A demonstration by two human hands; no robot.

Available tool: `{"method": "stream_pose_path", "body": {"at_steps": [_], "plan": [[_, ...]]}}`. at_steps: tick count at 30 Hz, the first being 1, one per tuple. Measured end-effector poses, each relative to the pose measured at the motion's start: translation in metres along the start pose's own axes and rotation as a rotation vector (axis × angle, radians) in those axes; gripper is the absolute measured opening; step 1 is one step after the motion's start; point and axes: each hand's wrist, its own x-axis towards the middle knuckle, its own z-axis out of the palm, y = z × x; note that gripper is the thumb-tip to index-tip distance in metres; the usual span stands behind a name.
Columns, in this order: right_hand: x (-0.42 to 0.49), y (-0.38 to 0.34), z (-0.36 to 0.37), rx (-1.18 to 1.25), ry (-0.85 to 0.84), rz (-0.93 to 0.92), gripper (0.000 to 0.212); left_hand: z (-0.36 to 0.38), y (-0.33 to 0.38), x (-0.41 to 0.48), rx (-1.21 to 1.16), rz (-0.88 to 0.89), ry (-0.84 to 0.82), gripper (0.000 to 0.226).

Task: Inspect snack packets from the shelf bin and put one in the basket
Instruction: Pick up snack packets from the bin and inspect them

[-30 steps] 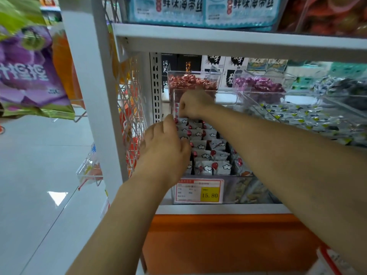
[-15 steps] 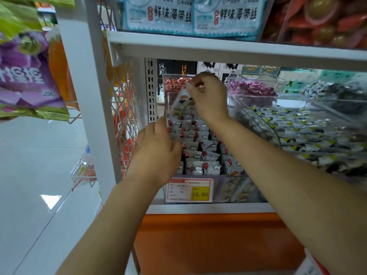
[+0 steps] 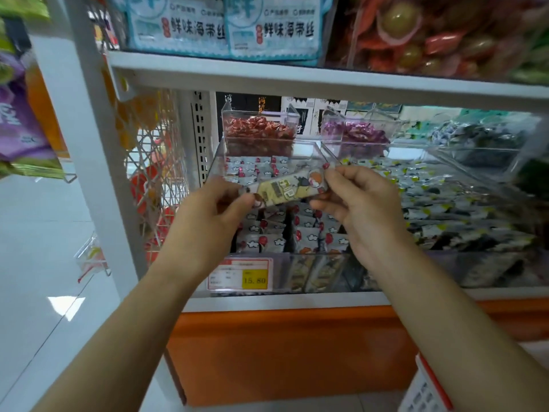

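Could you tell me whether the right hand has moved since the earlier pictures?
Yes. The right hand has drawn back from the clear bin of red-wrapped sweets toward the person, and now pinches the long yellowish snack packet with the left hand.

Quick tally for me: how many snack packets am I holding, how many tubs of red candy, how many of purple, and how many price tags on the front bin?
Snack packet, pinched between left hand and right hand: 1
Red candy tub: 1
Purple candy tub: 1
Price tag: 1
Total: 4
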Motion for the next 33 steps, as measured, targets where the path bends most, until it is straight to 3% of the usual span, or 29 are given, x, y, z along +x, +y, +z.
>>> {"method": "stream_pose_path", "body": {"at_steps": [6, 12, 20, 26, 30, 33], "plan": [[-0.004, 0.002, -0.01, 0.146, -0.091, 0.123, 0.008, 0.002, 0.002, -0.003, -0.365, -0.228, -0.019, 0.019], [-0.001, 0.001, -0.013, 0.255, -0.183, 0.204, 0.015, 0.002, 0.003, 0.0, -0.443, -0.273, 0.094, 0.02], [0.001, 0.006, -0.017, -0.01, -0.076, -0.027, 0.014, 0.0, 0.005, 0.001, -0.8, -0.38, 0.014, 0.025], [-0.002, 0.006, -0.014, -0.071, -0.143, -0.069, 0.009, 0.0, 0.004, -0.001, -0.703, -0.215, -0.021, 0.02], [-0.002, 0.007, -0.015, -0.26, -0.153, -0.182, 0.015, -0.002, 0.008, 0.002, -0.8, -0.254, -0.087, 0.009], [-0.003, 0.006, -0.014, -0.328, -0.186, -0.216, 0.017, -0.001, 0.006, 0.001, -0.682, -0.225, -0.118, 0.032]]}}
